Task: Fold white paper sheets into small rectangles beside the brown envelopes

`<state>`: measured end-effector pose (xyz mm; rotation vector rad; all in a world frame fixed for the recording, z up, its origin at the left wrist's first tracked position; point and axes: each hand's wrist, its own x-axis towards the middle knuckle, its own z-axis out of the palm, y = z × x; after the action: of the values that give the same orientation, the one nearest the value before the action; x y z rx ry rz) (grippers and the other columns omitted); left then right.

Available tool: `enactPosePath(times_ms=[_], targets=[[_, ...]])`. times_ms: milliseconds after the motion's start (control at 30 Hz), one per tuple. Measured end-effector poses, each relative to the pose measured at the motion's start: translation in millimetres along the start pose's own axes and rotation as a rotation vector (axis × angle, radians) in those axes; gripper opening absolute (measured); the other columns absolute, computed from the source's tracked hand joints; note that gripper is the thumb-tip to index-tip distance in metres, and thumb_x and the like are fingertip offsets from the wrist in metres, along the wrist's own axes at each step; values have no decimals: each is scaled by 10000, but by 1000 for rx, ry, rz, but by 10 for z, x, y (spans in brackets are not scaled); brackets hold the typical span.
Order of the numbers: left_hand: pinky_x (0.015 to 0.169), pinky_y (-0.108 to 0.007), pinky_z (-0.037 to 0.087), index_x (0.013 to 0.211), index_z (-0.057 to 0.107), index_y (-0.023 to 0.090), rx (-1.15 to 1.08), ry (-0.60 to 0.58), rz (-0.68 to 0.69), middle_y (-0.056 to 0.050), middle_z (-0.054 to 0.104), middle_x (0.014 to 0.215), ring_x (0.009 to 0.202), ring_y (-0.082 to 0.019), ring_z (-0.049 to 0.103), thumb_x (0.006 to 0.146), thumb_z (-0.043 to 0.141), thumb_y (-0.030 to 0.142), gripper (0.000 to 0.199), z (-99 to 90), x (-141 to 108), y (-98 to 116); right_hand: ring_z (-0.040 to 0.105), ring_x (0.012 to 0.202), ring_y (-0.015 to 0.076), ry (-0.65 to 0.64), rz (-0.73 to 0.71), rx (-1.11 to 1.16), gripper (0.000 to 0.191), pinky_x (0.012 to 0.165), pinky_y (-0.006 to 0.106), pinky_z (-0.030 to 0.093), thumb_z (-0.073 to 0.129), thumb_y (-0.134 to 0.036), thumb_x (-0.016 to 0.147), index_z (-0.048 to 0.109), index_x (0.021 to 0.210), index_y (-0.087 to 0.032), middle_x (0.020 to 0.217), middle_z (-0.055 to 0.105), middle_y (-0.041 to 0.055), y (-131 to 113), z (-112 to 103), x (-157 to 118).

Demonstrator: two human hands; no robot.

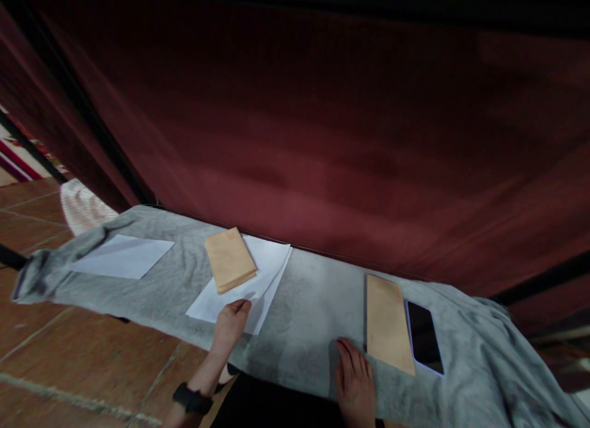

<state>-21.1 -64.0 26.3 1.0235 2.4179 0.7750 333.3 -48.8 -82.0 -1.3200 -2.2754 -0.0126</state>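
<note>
My left hand (232, 324) is closed in a pinch at the near edge of a white sheet of paper (271, 256). The sheet's near right corner looks raised, with more white paper showing under it. A small stack of brown envelopes (230, 259) rests on the sheet, just beyond my fingers. My right hand (354, 379) lies flat on the grey cloth, fingers stretched out and holding nothing. To its right is a single brown envelope (388, 323), apart from my fingers.
A phone (424, 336) with a dark screen lies beside the single envelope. Another white sheet (124, 256) is at the far left. Grey cloth (318, 293) covers the narrow surface. A dark red curtain (313, 139) hangs right behind it, and floor tiles (115, 360) show below.
</note>
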Motion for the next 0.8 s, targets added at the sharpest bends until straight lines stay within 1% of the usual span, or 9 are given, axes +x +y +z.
enactPosePath(times_ms=[133, 200, 267, 300, 367, 500, 600, 667, 800], targets=[[685, -263, 506, 860, 760, 188, 32, 25, -19, -64, 778, 784, 827, -238, 743, 902, 475, 276, 301, -27, 20, -19, 610, 1204, 242, 29, -23, 18, 380, 998, 384, 445, 388, -255, 1012, 578, 1340, -225, 1326, 655, 85, -3, -16, 9], [727, -289, 514, 902, 748, 186, 54, 51, -9, -82, 784, 847, 869, -253, 736, 923, 454, 284, 311, -3, -31, 13, 613, 1199, 242, 37, -18, 36, 373, 996, 386, 447, 393, -264, 1014, 583, 1333, -225, 1322, 658, 84, -9, -21, 10], [817, -324, 519, 978, 734, 183, 95, 94, 93, -98, 782, 970, 942, -259, 721, 943, 437, 283, 315, 70, -136, 95, 616, 1195, 245, 35, 10, 72, 366, 997, 394, 451, 392, -278, 1016, 603, 1312, -235, 1311, 664, 81, -16, -29, 13], [870, -343, 516, 1013, 726, 178, 133, 127, 199, -107, 773, 1036, 978, -257, 711, 951, 429, 268, 317, 128, -207, 155, 618, 1196, 248, 29, 36, 100, 364, 999, 401, 453, 389, -289, 1017, 616, 1297, -244, 1301, 670, 78, -19, -34, 19], [911, -371, 522, 1042, 718, 182, 214, 164, 443, -104, 764, 1069, 985, -250, 705, 962, 423, 239, 311, 278, -371, 305, 621, 1195, 253, 9, 116, 191, 363, 1008, 418, 456, 382, -326, 1019, 646, 1260, -261, 1273, 684, 73, -24, -41, 52], [923, -396, 548, 1106, 701, 167, 315, 119, 736, -103, 751, 1103, 1036, -252, 694, 955, 461, 174, 284, 678, -729, 634, 633, 1185, 254, -3, 350, 549, 440, 1042, 417, 466, 387, -484, 1001, 674, 1224, -236, 1241, 702, 91, -36, -30, 242], [873, -387, 577, 1166, 681, 167, 364, 57, 829, -96, 753, 1105, 988, -244, 708, 928, 483, 112, 314, 1016, -970, 820, 652, 1164, 257, -9, 572, 839, 549, 1016, 383, 502, 455, -631, 926, 703, 1177, -210, 1221, 718, 98, -65, -23, 465], [802, -367, 591, 1118, 700, 187, 398, 23, 862, -85, 764, 1040, 892, -233, 724, 907, 473, 65, 334, 1222, -1105, 896, 666, 1132, 268, -36, 684, 948, 569, 981, 370, 523, 516, -670, 866, 733, 1111, -204, 1185, 734, 100, -91, -38, 606], [749, -348, 593, 1088, 708, 186, 369, -57, 933, -82, 765, 986, 831, -221, 727, 896, 488, 56, 320, 1448, -1285, 929, 708, 943, 264, -59, 688, 955, 481, 856, 348, 558, 598, -562, 795, 753, 1028, -171, 1005, 770, 99, -97, -92, 788]])
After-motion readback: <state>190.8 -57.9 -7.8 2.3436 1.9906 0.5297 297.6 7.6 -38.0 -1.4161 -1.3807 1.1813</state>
